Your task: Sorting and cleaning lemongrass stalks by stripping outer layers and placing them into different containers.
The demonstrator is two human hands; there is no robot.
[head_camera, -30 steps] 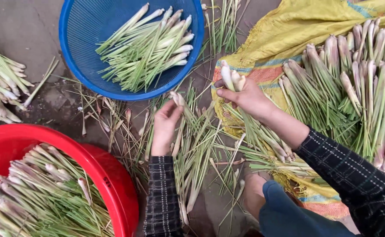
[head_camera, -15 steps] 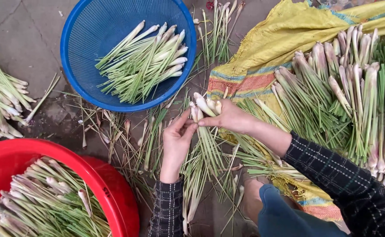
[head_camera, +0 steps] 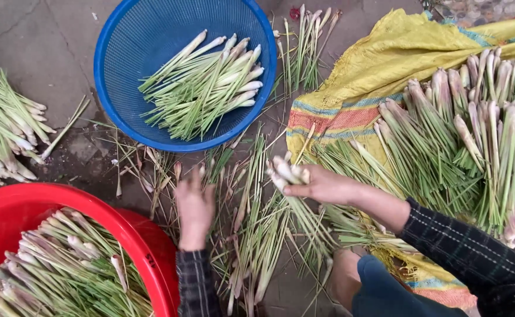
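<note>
My right hand grips a small bunch of lemongrass stalks, pale bulb ends pointing left, green tops trailing down over the ground. My left hand lies flat and open, fingers spread, on loose lemongrass trimmings between the two basins. It holds nothing. Both forearms wear dark checked sleeves.
A blue basket with trimmed stalks stands ahead. A red basin with stalks sits at lower left. A big pile of untrimmed lemongrass lies on a yellow sack at right. Another pile lies far left. My knee is below.
My hands have parted. The left hand dropped down onto the trimmings with fingers spread, and the right hand kept the bunch and moved slightly right and lower.
</note>
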